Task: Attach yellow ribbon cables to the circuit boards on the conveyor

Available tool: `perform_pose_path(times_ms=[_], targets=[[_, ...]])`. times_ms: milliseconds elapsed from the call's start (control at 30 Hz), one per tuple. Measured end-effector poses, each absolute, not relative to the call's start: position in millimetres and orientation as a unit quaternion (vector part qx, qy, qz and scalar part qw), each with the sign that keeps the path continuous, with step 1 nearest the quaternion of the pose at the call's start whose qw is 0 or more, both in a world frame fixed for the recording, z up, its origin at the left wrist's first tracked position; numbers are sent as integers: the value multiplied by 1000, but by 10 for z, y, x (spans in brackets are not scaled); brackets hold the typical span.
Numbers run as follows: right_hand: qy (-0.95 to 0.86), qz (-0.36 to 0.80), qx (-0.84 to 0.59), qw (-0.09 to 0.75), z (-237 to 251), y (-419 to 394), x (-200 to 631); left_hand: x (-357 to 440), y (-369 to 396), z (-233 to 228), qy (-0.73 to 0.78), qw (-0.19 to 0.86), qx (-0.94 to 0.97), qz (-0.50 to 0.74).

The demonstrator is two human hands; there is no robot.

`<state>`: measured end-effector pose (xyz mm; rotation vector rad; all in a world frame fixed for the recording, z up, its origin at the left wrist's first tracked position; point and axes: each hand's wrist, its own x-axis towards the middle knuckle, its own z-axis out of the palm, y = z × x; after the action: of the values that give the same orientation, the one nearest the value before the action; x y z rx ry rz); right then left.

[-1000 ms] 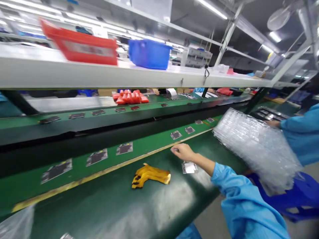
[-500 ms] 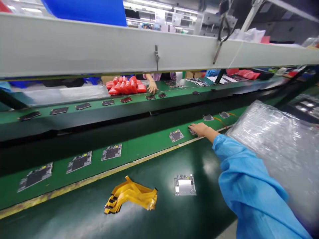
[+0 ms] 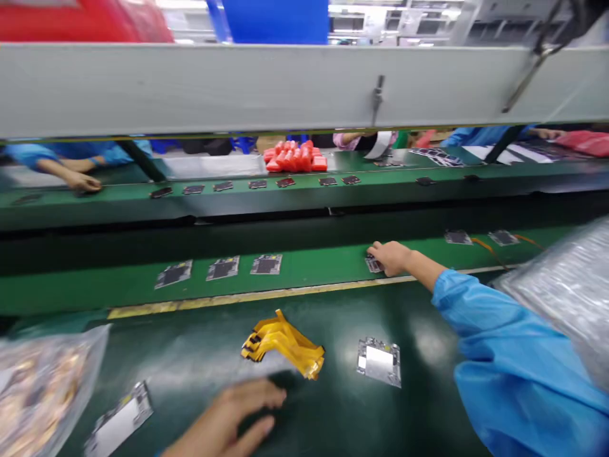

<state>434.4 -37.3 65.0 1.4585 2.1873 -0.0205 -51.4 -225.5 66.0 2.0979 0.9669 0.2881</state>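
Observation:
My right hand point(image 3: 391, 257) reaches out to the light green conveyor belt point(image 3: 314, 270) and rests its fingers on a small circuit board point(image 3: 372, 264). Whether it grips the board is hidden by the fingers. My left hand point(image 3: 235, 419) hovers low over the dark green bench point(image 3: 190, 374), fingers apart and holding nothing. Just beyond it lies a bundle of yellow flex strips point(image 3: 283, 343). A silver shielded board point(image 3: 379, 361) lies flat to the right of the strips, and another board point(image 3: 118, 424) lies at the lower left.
Three boards point(image 3: 221, 269) ride the belt at left, two more point(image 3: 480, 238) at right. A clear bag point(image 3: 33, 381) sits lower left, stacked clear trays point(image 3: 566, 285) at right. Across the far belt lie red parts point(image 3: 295, 158), and another person's hand point(image 3: 80, 183) works there. A grey shelf point(image 3: 285, 82) hangs overhead.
My view has swung left. My left hand has come into view at the bottom. My right hand stays on the belt board, which has travelled along with the other boards.

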Motion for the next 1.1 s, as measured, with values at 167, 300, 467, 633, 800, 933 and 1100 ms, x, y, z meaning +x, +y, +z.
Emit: perform_pose_path(times_ms=[167, 300, 467, 633, 800, 933, 1100], targets=[[770, 9, 583, 258, 716, -480, 4446, -421, -1232, 992, 433, 315, 837, 114], [729, 38, 641, 238, 895, -771, 4547, -254, -376, 967, 480, 180, 858, 39], [709, -5, 651, 270, 963, -1557, 4556, -36, 349, 703, 454, 42, 882, -120], [661, -58, 677, 318, 814, -2326, 4641, 85, 682, 513, 377, 35, 903, -202], [647, -20, 703, 294, 798, -2541, 4669, 194, 630, 532, 376, 12, 910, -174], [713, 28, 664, 223, 792, -2372, 4342, 69, 502, 662, 384, 4, 911, -151], [779, 63, 607, 140, 774, -2219, 3755, -723, 489, 853, 449, 1, 887, -109]])
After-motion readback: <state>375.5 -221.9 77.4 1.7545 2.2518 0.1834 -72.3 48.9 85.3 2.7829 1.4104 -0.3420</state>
